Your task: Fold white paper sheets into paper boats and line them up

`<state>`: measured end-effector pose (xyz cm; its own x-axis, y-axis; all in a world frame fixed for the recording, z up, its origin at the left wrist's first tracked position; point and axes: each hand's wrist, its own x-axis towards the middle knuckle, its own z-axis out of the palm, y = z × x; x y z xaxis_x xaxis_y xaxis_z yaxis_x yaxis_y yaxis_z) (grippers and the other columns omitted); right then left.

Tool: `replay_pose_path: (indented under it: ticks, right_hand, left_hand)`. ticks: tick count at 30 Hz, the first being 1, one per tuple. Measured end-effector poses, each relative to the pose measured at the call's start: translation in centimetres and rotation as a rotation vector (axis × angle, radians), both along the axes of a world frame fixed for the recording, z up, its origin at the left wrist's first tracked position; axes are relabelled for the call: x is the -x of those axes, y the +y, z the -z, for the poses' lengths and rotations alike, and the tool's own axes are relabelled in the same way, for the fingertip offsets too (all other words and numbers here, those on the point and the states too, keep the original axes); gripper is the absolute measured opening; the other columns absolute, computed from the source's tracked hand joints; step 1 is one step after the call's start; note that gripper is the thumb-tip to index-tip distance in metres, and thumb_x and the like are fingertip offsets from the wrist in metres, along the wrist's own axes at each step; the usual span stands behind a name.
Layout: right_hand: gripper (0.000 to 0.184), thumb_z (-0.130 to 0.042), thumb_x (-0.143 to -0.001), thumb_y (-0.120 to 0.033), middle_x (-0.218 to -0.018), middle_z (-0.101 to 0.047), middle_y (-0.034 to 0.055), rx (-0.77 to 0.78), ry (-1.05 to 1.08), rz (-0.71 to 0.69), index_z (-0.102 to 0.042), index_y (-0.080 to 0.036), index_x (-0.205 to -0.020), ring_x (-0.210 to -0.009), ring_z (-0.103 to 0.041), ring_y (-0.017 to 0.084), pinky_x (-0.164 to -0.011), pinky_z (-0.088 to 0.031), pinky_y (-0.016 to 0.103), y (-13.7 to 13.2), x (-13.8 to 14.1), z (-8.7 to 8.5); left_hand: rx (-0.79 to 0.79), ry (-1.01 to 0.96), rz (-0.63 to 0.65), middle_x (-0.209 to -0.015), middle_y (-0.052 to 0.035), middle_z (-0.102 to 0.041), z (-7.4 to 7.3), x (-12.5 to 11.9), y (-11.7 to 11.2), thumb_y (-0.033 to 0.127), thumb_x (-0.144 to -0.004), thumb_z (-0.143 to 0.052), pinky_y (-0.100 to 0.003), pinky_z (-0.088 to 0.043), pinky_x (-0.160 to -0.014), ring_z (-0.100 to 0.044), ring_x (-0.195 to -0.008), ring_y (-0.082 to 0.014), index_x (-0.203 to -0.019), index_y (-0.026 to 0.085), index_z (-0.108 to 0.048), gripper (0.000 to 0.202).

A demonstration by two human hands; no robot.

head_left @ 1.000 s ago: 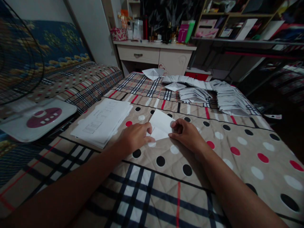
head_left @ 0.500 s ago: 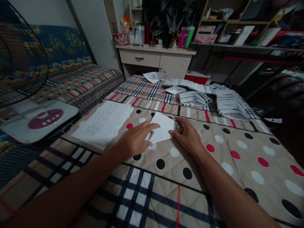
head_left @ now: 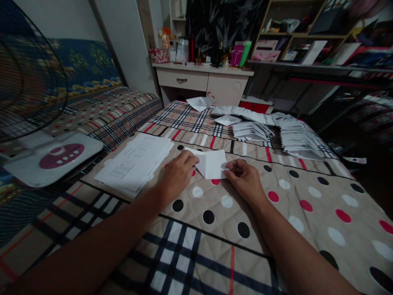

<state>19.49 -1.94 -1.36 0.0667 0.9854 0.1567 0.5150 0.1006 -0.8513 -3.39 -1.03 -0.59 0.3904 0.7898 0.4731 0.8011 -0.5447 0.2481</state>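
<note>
A folded sheet of white paper [head_left: 215, 163] is held between my hands, just above the bed cover, with a crease standing up in it. My left hand [head_left: 181, 171] grips its left side, thumb and fingers closed on the edge. At the right edge, my right hand [head_left: 245, 177] pinches the paper between thumb and forefinger. Left of my left hand lies a stack of printed sheets [head_left: 135, 162].
Beyond my hands sit a pile of folded papers [head_left: 296, 135], a smaller pile [head_left: 251, 130] and a loose folded piece [head_left: 200, 103]. A fan base [head_left: 55, 157] stands at the left. A white dresser [head_left: 184, 78] is at the back.
The paper has turned and now opens out along a crease. My left hand has moved from lying over the paper to gripping its left edge; my right hand still pinches the right side.
</note>
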Motion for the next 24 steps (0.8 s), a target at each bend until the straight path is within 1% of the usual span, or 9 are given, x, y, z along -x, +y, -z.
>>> replay_pose_path:
  ticks: [5, 7, 9, 12, 15, 17, 19, 22, 24]
  right_hand:
    - [0.009, -0.056, -0.075, -0.021, -0.061, -0.058, -0.0021, 0.008, -0.031, -0.301, -0.064, -0.018, -0.078, -0.054, -0.048, 0.011, -0.051, -0.035, 0.023, -1.0, 0.2, -0.6]
    - [0.013, -0.054, -0.073, -0.018, -0.059, -0.054, -0.0037, 0.026, -0.027, -0.381, -0.065, -0.018, -0.081, -0.052, -0.044, 0.01, -0.05, -0.032, 0.023, -1.4, 0.3, -1.0]
    - [0.023, -0.052, -0.069, -0.013, -0.064, -0.057, -0.0033, 0.032, 0.018, -0.415, -0.065, -0.018, -0.088, -0.054, -0.046, 0.01, -0.052, -0.034, 0.023, -1.6, 0.5, -1.2]
    - [0.04, -0.05, -0.068, -0.011, -0.072, -0.061, -0.002, 0.022, 0.091, -0.372, -0.062, -0.018, -0.105, -0.06, -0.052, 0.012, -0.055, -0.038, 0.023, -1.5, 0.6, -1.0]
    - [0.046, -0.053, -0.071, -0.012, -0.081, -0.061, 0.001, -0.082, 0.016, -0.225, -0.061, -0.02, -0.115, -0.062, -0.054, 0.014, -0.056, -0.043, 0.026, -1.1, 0.5, -0.5]
    - [0.048, -0.053, -0.072, -0.009, -0.104, -0.061, 0.007, -0.214, -0.07, -0.159, -0.063, -0.022, -0.117, -0.074, -0.058, 0.016, -0.063, -0.049, 0.029, -0.8, 0.3, -0.1]
    - [0.052, -0.051, -0.071, -0.005, -0.128, -0.051, 0.0109, -0.343, -0.177, -0.132, -0.063, -0.024, -0.119, -0.095, -0.06, 0.022, -0.076, -0.052, 0.036, -0.6, 0.0, 0.0]
    - [0.057, -0.052, -0.071, -0.001, -0.145, -0.038, 0.0107, -0.494, -0.396, -0.102, -0.064, -0.026, -0.121, -0.126, -0.045, 0.031, -0.095, -0.046, 0.048, -0.6, -0.1, -0.4]
    - [0.053, -0.055, -0.073, -0.001, -0.15, -0.037, 0.0092, -0.562, -0.523, -0.134, -0.066, -0.026, -0.117, -0.136, -0.034, 0.034, -0.101, -0.039, 0.054, -0.8, 0.0, -0.9]
  left_hand:
    - [0.095, -0.003, 0.072, -0.102, -0.0041, -0.062, 0.4, 0.3, 0.3, 0.002, -0.085, -0.047, -0.029, -0.051, -0.088, -0.061, -0.095, -0.0157, -0.1, 0.018, -0.064, 0.028]
    - [0.124, -0.023, 0.09, -0.1, -0.0041, -0.063, 0.2, 0.3, 0.2, 0.002, -0.084, -0.046, -0.029, -0.05, -0.09, -0.061, -0.095, -0.0156, -0.099, 0.018, -0.065, 0.029]
    - [0.141, -0.039, 0.088, -0.1, -0.0045, -0.063, 0.0, 0.2, 0.0, 0.008, -0.086, -0.049, -0.03, -0.05, -0.09, -0.061, -0.095, -0.0162, -0.098, 0.018, -0.065, 0.022]
    - [0.155, -0.053, 0.06, -0.102, -0.0047, -0.063, -0.3, 0.0, -0.3, 0.023, -0.087, -0.06, -0.032, -0.05, -0.087, -0.062, -0.094, -0.0179, -0.098, 0.019, -0.065, 0.014]
    - [0.165, -0.069, 0.05, -0.103, -0.0037, -0.063, -0.2, -0.1, -0.3, 0.027, -0.083, -0.067, -0.032, -0.051, -0.086, -0.062, -0.094, -0.0179, -0.098, 0.02, -0.065, 0.016]
    - [0.165, -0.089, 0.058, -0.102, -0.0035, -0.063, 0.1, 0.0, -0.1, 0.024, -0.083, -0.067, -0.032, -0.051, -0.086, -0.062, -0.094, -0.0174, -0.097, 0.02, -0.065, 0.015]
    - [0.163, -0.115, 0.078, -0.103, -0.004, -0.062, 0.3, 0.0, 0.1, 0.022, -0.083, -0.067, -0.033, -0.051, -0.088, -0.062, -0.095, -0.0173, -0.097, 0.018, -0.065, 0.015]
    - [0.162, -0.154, 0.132, -0.107, -0.0048, -0.062, 0.7, 0.1, 0.3, 0.019, -0.084, -0.065, -0.034, -0.05, -0.091, -0.061, -0.099, -0.0172, -0.097, 0.018, -0.066, 0.013]
    - [0.162, -0.174, 0.175, -0.11, -0.0052, -0.062, 0.9, 0.1, 0.4, 0.016, -0.085, -0.062, -0.033, -0.05, -0.093, -0.061, -0.101, -0.0168, -0.097, 0.018, -0.066, 0.013]
